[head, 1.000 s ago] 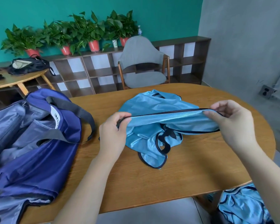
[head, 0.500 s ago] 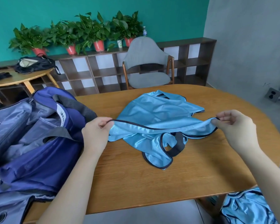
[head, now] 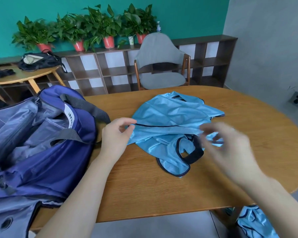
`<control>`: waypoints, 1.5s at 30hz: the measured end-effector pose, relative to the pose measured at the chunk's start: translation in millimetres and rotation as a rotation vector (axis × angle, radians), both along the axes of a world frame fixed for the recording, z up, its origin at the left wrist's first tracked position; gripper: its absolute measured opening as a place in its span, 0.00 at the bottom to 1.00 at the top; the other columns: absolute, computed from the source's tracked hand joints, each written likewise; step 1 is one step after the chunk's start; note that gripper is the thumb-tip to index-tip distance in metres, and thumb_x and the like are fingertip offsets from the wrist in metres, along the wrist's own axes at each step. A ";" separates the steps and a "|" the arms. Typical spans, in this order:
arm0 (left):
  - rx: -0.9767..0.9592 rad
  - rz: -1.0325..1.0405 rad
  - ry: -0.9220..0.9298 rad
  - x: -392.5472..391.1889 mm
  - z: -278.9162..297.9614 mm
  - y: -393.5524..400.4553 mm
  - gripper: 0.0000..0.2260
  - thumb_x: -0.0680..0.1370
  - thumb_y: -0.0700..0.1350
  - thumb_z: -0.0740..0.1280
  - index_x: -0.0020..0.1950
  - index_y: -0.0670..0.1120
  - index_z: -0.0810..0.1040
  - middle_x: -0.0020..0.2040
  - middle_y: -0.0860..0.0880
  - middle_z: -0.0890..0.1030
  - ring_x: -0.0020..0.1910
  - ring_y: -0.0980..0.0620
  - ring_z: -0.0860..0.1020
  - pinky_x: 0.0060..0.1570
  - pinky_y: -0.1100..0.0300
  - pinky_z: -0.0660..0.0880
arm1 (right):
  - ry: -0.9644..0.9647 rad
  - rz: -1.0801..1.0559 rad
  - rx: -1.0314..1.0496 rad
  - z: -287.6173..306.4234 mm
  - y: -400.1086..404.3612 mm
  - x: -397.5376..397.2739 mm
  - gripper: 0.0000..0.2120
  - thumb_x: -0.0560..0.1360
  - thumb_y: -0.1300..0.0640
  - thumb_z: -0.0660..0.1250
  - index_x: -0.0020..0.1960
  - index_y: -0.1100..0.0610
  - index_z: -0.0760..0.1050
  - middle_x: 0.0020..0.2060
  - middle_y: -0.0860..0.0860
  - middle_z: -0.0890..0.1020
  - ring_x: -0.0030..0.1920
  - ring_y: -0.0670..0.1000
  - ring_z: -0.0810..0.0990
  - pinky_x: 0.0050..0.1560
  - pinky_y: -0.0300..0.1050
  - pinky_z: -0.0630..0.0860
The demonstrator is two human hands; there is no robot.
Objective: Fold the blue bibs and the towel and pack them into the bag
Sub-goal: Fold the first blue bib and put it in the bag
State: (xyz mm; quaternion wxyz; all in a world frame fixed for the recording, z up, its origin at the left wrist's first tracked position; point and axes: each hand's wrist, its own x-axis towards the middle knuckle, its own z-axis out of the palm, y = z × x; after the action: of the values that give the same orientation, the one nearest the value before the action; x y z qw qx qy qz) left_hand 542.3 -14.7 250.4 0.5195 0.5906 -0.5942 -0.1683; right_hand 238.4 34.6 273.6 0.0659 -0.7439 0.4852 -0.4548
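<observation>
Right hand [head: 227,148] nearer, bib [head: 170,117] narrower.

Your head camera looked forward and down from close above the wooden table [head: 144,194], facing the far shelving [head: 100,73].

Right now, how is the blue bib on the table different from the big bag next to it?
The blue bib is light, shiny blue; the bag is dark navy. The bib lies thin and crumpled; the bag bulges, unzipped and open. The left hand pinches the bib, not the bag. Both rest on the wooden table.
</observation>
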 end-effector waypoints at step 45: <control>-0.136 -0.078 -0.053 -93.5 17.3 43.4 0.06 0.74 0.38 0.74 0.45 0.48 0.84 0.39 0.59 0.84 0.44 0.62 0.81 0.44 0.73 0.72 | -0.527 0.053 0.191 16.4 -10.3 -36.0 0.08 0.82 0.60 0.65 0.51 0.49 0.80 0.42 0.42 0.83 0.41 0.40 0.78 0.45 0.32 0.75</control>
State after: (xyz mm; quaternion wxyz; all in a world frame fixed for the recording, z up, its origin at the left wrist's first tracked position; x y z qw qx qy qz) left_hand 448.8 28.6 267.7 0.5355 0.5346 -0.6403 -0.1321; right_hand 202.4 24.2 290.0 0.2715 -0.6027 0.4726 -0.5829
